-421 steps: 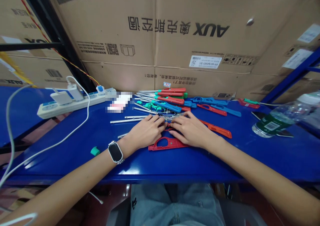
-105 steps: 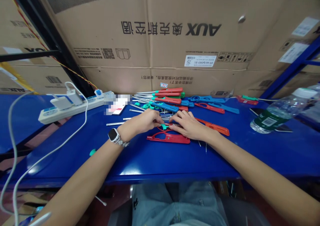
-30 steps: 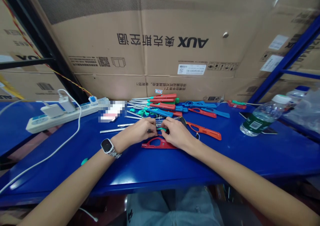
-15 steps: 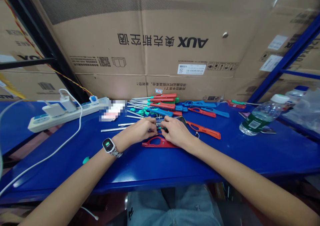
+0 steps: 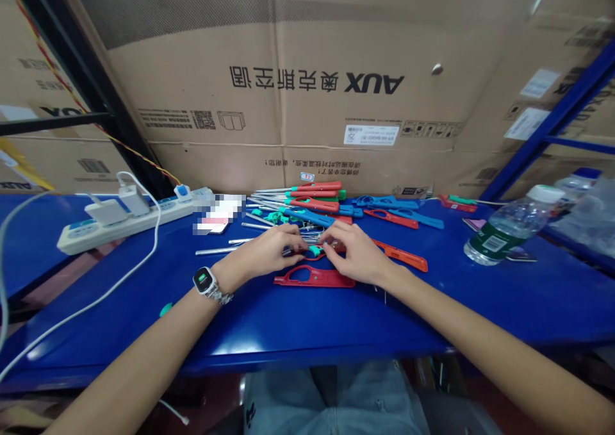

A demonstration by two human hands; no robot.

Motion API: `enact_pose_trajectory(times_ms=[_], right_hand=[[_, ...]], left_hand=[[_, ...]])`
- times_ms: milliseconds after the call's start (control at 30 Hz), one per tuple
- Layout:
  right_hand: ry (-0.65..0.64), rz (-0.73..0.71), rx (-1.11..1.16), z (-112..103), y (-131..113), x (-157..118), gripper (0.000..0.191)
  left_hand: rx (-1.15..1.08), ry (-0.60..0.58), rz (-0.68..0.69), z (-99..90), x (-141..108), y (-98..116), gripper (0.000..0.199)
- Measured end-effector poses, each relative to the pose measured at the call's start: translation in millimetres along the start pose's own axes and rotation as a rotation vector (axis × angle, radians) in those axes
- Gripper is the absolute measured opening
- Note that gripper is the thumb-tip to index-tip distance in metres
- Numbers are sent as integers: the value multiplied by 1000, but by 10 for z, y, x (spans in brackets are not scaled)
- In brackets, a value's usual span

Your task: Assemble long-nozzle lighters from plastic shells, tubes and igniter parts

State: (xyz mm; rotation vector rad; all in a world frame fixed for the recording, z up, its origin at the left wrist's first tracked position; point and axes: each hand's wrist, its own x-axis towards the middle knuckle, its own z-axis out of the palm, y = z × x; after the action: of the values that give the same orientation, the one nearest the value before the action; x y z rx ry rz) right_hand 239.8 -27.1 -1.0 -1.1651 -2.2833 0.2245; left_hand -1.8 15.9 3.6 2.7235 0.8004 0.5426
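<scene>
My left hand point(image 5: 276, 250) and my right hand point(image 5: 354, 253) meet at the middle of the blue table, fingers bent around a red handle part with a small green piece point(image 5: 314, 250) in it. The left fingertips are at its left end; the right hand's thumb and fingers grip beside the green piece. Just in front lies a red half-shell point(image 5: 314, 277) with an oval opening. Behind my hands is a pile of red-handled lighters point(image 5: 314, 203) with metal tubes, next to loose green pieces point(image 5: 276, 217).
A power strip point(image 5: 139, 219) with white cables lies at the left. Blue shells point(image 5: 384, 202) and an orange shell point(image 5: 403, 255) are right of the pile. A water bottle point(image 5: 509, 230) stands farther right. A large carton point(image 5: 298, 38) rises behind.
My right hand has shifted slightly right and its fingers have opened up, exposing the green piece. More of the red half-shell in front now shows.
</scene>
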Motion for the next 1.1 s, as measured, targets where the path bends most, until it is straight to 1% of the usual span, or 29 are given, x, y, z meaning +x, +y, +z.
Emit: enact_pose_trajectory(times_ms=[33, 67, 133, 200, 233, 300, 367, 433, 500, 567, 667, 733, 833, 900, 967, 1000, 1033, 1100], right_hand=[[-40, -36, 15, -45, -12, -49, 5], [-90, -58, 19, -82, -26, -102, 7], [-192, -112, -10, -124, -53, -203, 26], [-242, -163, -65, -125, -62, -276, 29], [-250, -184, -89, -118, -57, -298, 25], [-248, -199, -104, -106, -25, -315, 20], [-229, -179, -62, -108, 31, -312, 23], [-185, -119, 32, -128, 96, -299, 24], [-132, -48, 116, -157, 152, -277, 31], [-105, -19, 121, -184, 184, -238, 37], [-109, -91, -16, -210, 190, -143, 39], [-105, -158, -126, -218, 189, -63, 40], [-130, -230, -220, -238, 228, 59, 33], [-165, -229, -187, -269, 287, 127, 29], [-180, -169, -72, -313, 361, 173, 26], [-186, -124, -7, -338, 398, 186, 25], [-194, -76, 50, -363, 431, 192, 24], [-209, 12, 123, -401, 477, 185, 22]], left_hand=[[-11, 22, -10, -25, -4, 40, 14], [-23, 37, -19, -47, -9, 79, 14], [-56, 31, -32, -75, -19, 150, 18], [-76, -7, -36, -73, -25, 202, 31], [-73, -26, -35, -62, -26, 219, 37], [-52, -53, -26, -32, -25, 235, 41], [-46, -67, -28, -8, -18, 235, 35], [-88, -70, -56, 1, -9, 229, 26], [-164, -45, -96, 2, 4, 224, 26], [-254, 12, -133, 11, 18, 219, 32], [-387, 86, -171, 60, 44, 196, 34], [-447, 107, -193, 106, 64, 170, 32], [-489, 121, -251, 143, 92, 143, 32], [-458, 166, -313, 133, 99, 140, 39], [-334, 251, -349, 106, 92, 140, 48], [-249, 283, -345, 93, 84, 137, 52], [-160, 287, -328, 86, 75, 131, 55], [-10, 216, -280, 91, 62, 115, 58]])
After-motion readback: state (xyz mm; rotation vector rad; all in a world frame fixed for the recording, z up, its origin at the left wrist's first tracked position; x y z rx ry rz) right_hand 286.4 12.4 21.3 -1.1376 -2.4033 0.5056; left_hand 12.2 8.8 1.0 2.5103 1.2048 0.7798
